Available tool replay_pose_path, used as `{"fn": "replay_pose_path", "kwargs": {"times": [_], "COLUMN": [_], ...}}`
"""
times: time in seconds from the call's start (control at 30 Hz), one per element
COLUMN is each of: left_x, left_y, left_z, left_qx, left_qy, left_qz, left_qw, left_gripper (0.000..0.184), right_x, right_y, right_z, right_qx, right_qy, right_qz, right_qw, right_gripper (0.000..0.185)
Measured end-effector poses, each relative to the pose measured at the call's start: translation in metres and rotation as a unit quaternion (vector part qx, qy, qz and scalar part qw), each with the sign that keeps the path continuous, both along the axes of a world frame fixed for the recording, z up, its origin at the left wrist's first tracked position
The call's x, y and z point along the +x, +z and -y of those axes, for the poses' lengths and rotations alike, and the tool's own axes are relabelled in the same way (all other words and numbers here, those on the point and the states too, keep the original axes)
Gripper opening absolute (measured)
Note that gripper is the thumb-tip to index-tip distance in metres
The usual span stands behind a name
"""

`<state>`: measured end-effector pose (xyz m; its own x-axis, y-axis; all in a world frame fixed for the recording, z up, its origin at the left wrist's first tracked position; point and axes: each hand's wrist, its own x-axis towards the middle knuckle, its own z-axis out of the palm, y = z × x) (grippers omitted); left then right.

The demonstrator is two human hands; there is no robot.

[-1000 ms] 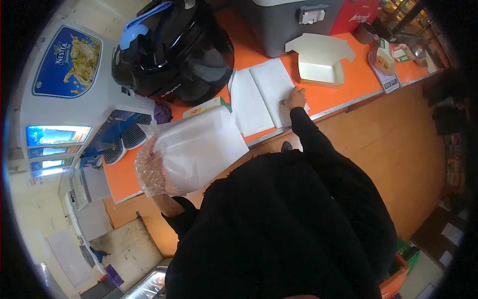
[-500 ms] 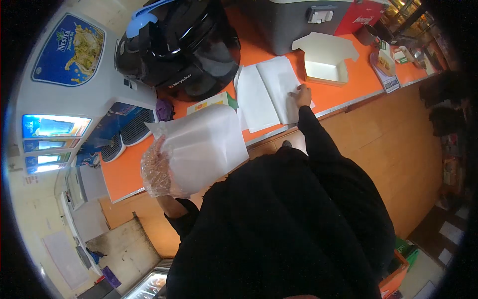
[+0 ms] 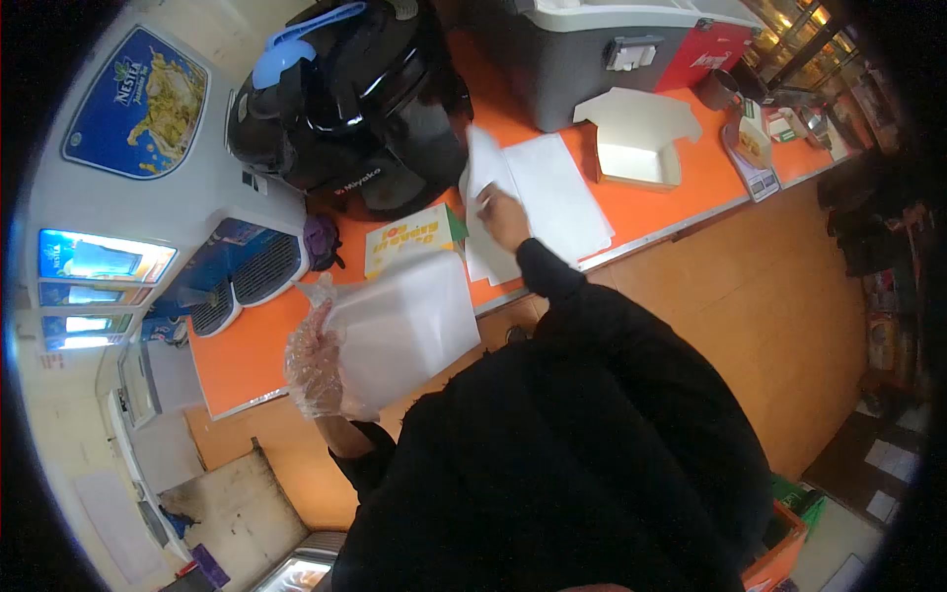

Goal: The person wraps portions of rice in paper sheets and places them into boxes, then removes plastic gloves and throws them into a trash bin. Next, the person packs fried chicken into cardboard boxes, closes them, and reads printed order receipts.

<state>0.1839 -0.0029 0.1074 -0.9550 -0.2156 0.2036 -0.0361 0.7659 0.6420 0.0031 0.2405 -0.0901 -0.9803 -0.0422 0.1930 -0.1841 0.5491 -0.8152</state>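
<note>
A clear plastic glove covers my left hand (image 3: 321, 357), whose fingers are closed on the edge of a white paper sheet (image 3: 404, 321). That sheet hangs over the counter's front edge. My bare right hand (image 3: 504, 219) is at the left part of the white paper stack (image 3: 557, 192), its fingers closed around a lifted, folded-over sheet (image 3: 483, 168). To the right of the stack stands an open cardboard box (image 3: 636, 163), with nothing visible inside. A white, yellow and green printed box (image 3: 409, 240) lies behind the held sheet.
A black Miyako appliance (image 3: 395, 148) with a blue scoop (image 3: 281, 61) stands behind the paper. At left is a Nestea dispenser (image 3: 227, 187). A grey cooler (image 3: 582, 59) is at the back, and a scale (image 3: 752, 173) with a food box (image 3: 755, 143) stands right.
My right hand has moved left from the stack's right side and now lifts a sheet at its left. My left hand still holds its sheet, slightly lower.
</note>
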Motion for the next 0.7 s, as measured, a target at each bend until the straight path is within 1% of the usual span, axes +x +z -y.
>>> {"fn": "replay_pose_path", "kwargs": {"times": [0.03, 0.07, 0.1, 0.17, 0.2, 0.23, 0.3, 0.33, 0.37, 0.4, 0.43, 0.47, 0.5, 0.53, 0.57, 0.6, 0.63, 0.67, 0.7], "left_x": [0.001, 0.002, 0.002, 0.003, 0.005, 0.006, 0.01, 0.01, 0.01, 0.01, 0.01, 0.01, 0.011, 0.009, 0.004, 0.001, 0.0, -0.001, -0.002], "left_y": [-0.004, -0.013, -0.017, -0.011, -0.009, -0.012, -0.019, -0.02, -0.021, -0.022, -0.024, -0.028, -0.03, -0.027, -0.023, -0.02, -0.022, -0.027, -0.028], "left_z": [0.002, 0.006, 0.008, 0.002, -0.001, 0.001, 0.005, 0.002, -0.003, -0.006, -0.002, 0.004, 0.008, 0.004, -0.001, -0.005, -0.005, -0.005, -0.006], "left_qx": [0.001, 0.117, 0.231, 0.232, 0.234, 0.235, 0.269, 0.27, 0.304, 0.338, 0.338, 0.327, 0.315, 0.315, 0.254, 0.192, 0.192, 0.178, 0.164], "left_qy": [0.0, 0.017, 0.035, 0.047, 0.057, 0.061, 0.051, 0.053, 0.048, 0.042, 0.043, 0.043, 0.042, 0.039, 0.055, 0.071, 0.068, 0.043, 0.019], "left_qz": [-0.003, 0.0, 0.005, 0.02, 0.038, 0.037, 0.031, 0.031, 0.009, -0.012, -0.011, 0.016, 0.043, 0.045, 0.065, 0.086, 0.086, 0.047, 0.008], "left_qw": [1.0, 0.993, 0.972, 0.971, 0.97, 0.969, 0.961, 0.961, 0.951, 0.94, 0.94, 0.944, 0.947, 0.947, 0.963, 0.975, 0.975, 0.982, 0.986], "left_gripper": [0.039, 0.039, 0.039, 0.038, 0.038, 0.038, 0.039, 0.039, 0.04, 0.041, 0.041, 0.042, 0.042, 0.042, 0.042, 0.042, 0.042, 0.042, 0.042], "right_x": [0.004, 0.007, 0.007, 0.009, 0.014, 0.017, 0.026, 0.03, 0.03, 0.031, 0.03, 0.029, 0.027, 0.024, 0.016, 0.01, 0.007, 0.007, 0.007], "right_y": [0.01, 0.008, 0.003, -0.014, -0.022, -0.028, -0.04, -0.038, -0.039, -0.036, -0.033, -0.038, -0.047, -0.056, -0.064, -0.068, -0.072, -0.076, -0.08], "right_z": [0.008, 0.01, 0.012, -0.002, -0.015, -0.029, -0.055, -0.064, -0.076, -0.085, -0.094, -0.103, -0.112, -0.119, -0.124, -0.125, -0.127, -0.126, -0.123], "right_qx": [-0.013, -0.05, -0.086, -0.032, 0.03, 0.119, 0.211, 0.252, 0.26, 0.257, 0.251, 0.251, 0.234, 0.215, 0.214, 0.195, 0.174, 0.194, 0.193], "right_qy": [0.027, 0.037, 0.049, 0.005, -0.036, -0.06, -0.13, -0.186, -0.228, -0.266, -0.302, -0.303, -0.275, -0.247, -0.25, -0.238, -0.225, -0.221, -0.222], "right_qz": [0.043, 0.034, 0.027, -0.045, -0.059, -0.047, -0.086, -0.111, -0.087, -0.025, 0.036, 0.038, 0.097, 0.154, 0.154, 0.189, 0.222, 0.196, 0.196], "right_qw": [0.999, 0.997, 0.995, 0.998, 0.997, 0.99, 0.965, 0.943, 0.934, 0.929, 0.919, 0.919, 0.927, 0.932, 0.932, 0.933, 0.932, 0.936, 0.935], "right_gripper": [0.021, 0.021, 0.021, 0.025, 0.027, 0.026, 0.032, 0.036, 0.04, 0.043, 0.045, 0.045, 0.046, 0.048, 0.048, 0.045, 0.043, 0.035, 0.035]}}
